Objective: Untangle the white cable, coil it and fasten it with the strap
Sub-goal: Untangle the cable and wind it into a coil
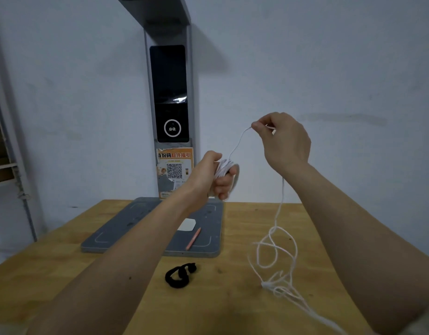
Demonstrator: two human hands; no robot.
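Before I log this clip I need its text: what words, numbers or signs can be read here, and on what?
"身份码取件指引": headline of the orange poster stuck on the grey lamp post.
QR code in the poster's middle: a sign, not readable as text.
Small print above the QR code and along the poster's lower edge: too small and blurred to read.
Round ringed symbol on the post's black panel: no letters legible.
White card on the lamp base: no text visible.

Hands (284, 141) on white cable (277, 247) — mid-coil

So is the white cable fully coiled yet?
No, partly: white cable wraps the left hand, the right hand pinches it, tangled loops remain on the table.
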